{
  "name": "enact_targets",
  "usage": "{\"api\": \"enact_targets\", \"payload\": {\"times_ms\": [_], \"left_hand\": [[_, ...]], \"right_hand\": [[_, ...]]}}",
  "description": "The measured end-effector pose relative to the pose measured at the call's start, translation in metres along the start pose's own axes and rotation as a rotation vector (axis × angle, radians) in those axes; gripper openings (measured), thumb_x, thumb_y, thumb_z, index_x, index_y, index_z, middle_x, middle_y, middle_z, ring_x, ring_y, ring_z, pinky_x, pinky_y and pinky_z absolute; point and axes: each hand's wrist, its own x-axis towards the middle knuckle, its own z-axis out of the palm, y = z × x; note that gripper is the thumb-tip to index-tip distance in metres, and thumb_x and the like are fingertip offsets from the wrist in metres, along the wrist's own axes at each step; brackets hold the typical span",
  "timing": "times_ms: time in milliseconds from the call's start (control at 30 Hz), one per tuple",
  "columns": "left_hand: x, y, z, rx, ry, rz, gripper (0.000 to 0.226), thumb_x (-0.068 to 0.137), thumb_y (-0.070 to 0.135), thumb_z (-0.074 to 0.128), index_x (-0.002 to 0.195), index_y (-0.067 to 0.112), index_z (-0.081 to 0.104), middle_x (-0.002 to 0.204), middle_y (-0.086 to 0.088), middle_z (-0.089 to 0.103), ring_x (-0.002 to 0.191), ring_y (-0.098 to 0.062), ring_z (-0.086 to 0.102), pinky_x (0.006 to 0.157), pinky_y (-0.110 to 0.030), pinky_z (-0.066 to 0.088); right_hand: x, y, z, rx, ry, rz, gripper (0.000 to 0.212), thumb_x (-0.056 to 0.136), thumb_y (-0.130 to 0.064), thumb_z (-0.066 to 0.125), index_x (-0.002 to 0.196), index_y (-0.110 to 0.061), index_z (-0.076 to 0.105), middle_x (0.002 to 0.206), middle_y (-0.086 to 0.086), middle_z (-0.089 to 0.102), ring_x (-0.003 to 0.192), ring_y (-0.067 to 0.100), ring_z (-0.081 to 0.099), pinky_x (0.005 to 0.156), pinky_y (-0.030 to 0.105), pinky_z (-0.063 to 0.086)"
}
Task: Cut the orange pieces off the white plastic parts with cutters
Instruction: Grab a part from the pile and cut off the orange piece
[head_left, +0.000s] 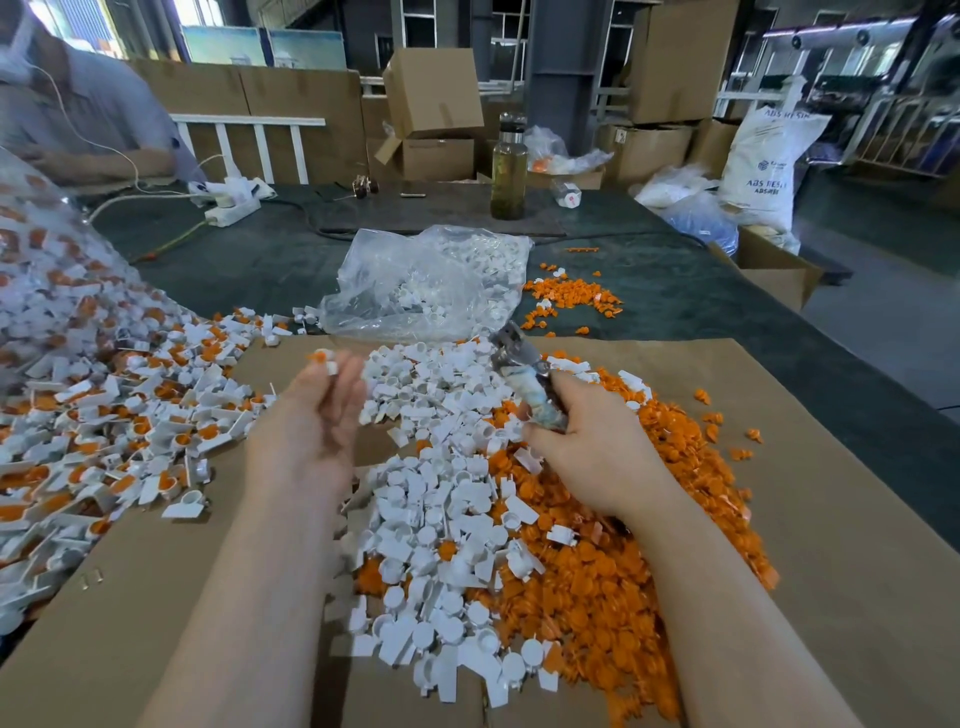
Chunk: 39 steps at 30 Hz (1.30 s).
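While right hand (587, 441) grips cutters (524, 374), left fingers (332, 374) pinch a white-orange part (324, 359).

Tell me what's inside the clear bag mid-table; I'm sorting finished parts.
The clear bag holds white parts, visible through the plastic. Crumpled folds hide how many, and whether any orange is mixed in.

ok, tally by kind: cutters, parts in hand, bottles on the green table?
Metal cutters, right hand: 1
White plastic part with orange piece, left hand: 1
Bottles: 2 (tall one with yellowish liquid, small clear one lying down)
Total: 4
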Motion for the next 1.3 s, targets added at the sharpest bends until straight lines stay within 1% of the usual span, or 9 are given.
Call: {"api": "enact_targets", "payload": {"times_ms": [233, 433, 533, 633, 733, 867, 1000, 1167, 1300], "left_hand": [[0.029, 0.024, -0.028, -0.461, 0.199, -0.044, 0.027, 0.104, 0.009, 0.043, 0.127, 0.008, 0.057, 0.088, -0.007, 0.075, 0.077, -0.012, 0.075, 0.062, -0.025, 0.060], [0.029, 0.027, -0.033, -0.648, 0.180, 0.062, 0.032, 0.103, 0.008, 0.041, 0.132, 0.003, 0.054, 0.113, -0.012, 0.071, 0.085, -0.016, 0.074, 0.076, -0.029, 0.061], [0.029, 0.028, -0.035, -0.678, 0.146, 0.082, 0.032, 0.102, 0.010, 0.046, 0.133, 0.007, 0.055, 0.114, -0.013, 0.071, 0.083, -0.017, 0.074, 0.068, -0.030, 0.061], [0.024, 0.026, -0.028, -0.415, 0.068, 0.056, 0.020, 0.099, 0.015, 0.056, 0.118, 0.011, 0.062, 0.100, -0.003, 0.076, 0.082, -0.007, 0.074, 0.075, -0.024, 0.059], [0.016, 0.018, -0.014, 0.211, -0.002, 0.085, 0.011, 0.094, 0.020, 0.064, 0.104, 0.016, 0.067, 0.089, 0.005, 0.077, 0.074, -0.003, 0.070, 0.067, -0.021, 0.056], [0.007, -0.006, -0.008, 1.020, -0.086, 0.292, 0.005, 0.092, 0.025, 0.068, 0.095, 0.028, 0.068, 0.097, 0.010, 0.070, 0.085, -0.005, 0.062, 0.067, -0.021, 0.043], [0.014, -0.024, -0.013, 1.672, -0.157, 0.506, 0.021, 0.095, 0.027, 0.060, 0.116, 0.028, 0.065, 0.115, 0.002, 0.063, 0.095, -0.018, 0.061, 0.076, -0.029, 0.047], [0.017, -0.024, -0.014, 1.779, -0.297, 0.502, 0.029, 0.098, 0.021, 0.054, 0.114, 0.042, 0.065, 0.121, -0.002, 0.058, 0.081, -0.016, 0.063, 0.080, -0.031, 0.052], [0.016, -0.024, -0.013, 1.735, -0.281, 0.457, 0.024, 0.094, 0.016, 0.059, 0.110, 0.033, 0.066, 0.108, 0.000, 0.067, 0.085, -0.022, 0.066, 0.079, -0.035, 0.057]], "right_hand": [[0.003, 0.010, 0.002, -0.178, 0.079, 0.067, 0.024, 0.088, -0.029, 0.059, 0.072, -0.028, 0.041, 0.068, -0.008, 0.052, 0.061, 0.009, 0.049, 0.048, 0.029, 0.032], [0.006, 0.018, -0.001, -0.282, 0.127, 0.194, 0.027, 0.087, -0.027, 0.057, 0.068, -0.027, 0.039, 0.064, -0.008, 0.050, 0.054, 0.007, 0.048, 0.043, 0.024, 0.028], [0.006, 0.022, -0.005, -0.291, 0.105, 0.276, 0.021, 0.086, -0.027, 0.056, 0.068, -0.026, 0.044, 0.066, -0.008, 0.053, 0.057, 0.008, 0.049, 0.044, 0.025, 0.029], [0.006, 0.025, -0.006, -0.328, 0.048, 0.329, 0.014, 0.086, -0.027, 0.055, 0.073, -0.024, 0.048, 0.070, -0.004, 0.056, 0.062, 0.013, 0.053, 0.046, 0.025, 0.032], [0.005, 0.024, -0.003, -0.387, 0.013, 0.353, 0.012, 0.084, -0.029, 0.056, 0.076, -0.024, 0.048, 0.073, -0.004, 0.056, 0.063, 0.014, 0.053, 0.047, 0.024, 0.034], [0.004, 0.020, 0.002, -0.518, 0.025, 0.373, 0.013, 0.083, -0.029, 0.059, 0.079, -0.025, 0.047, 0.071, -0.006, 0.053, 0.058, 0.012, 0.049, 0.044, 0.023, 0.031], [0.004, 0.021, 0.003, -0.572, 0.076, 0.397, 0.018, 0.081, -0.028, 0.062, 0.086, -0.025, 0.044, 0.070, -0.007, 0.044, 0.057, 0.012, 0.041, 0.044, 0.024, 0.027], [0.006, 0.023, 0.004, -0.567, 0.043, 0.432, 0.023, 0.083, -0.032, 0.063, 0.092, -0.025, 0.044, 0.073, -0.007, 0.040, 0.060, 0.012, 0.041, 0.045, 0.024, 0.027], [0.006, 0.024, 0.010, -0.566, 0.013, 0.397, 0.018, 0.083, -0.034, 0.064, 0.097, -0.026, 0.054, 0.073, -0.009, 0.045, 0.056, 0.008, 0.039, 0.043, 0.022, 0.026]]}}
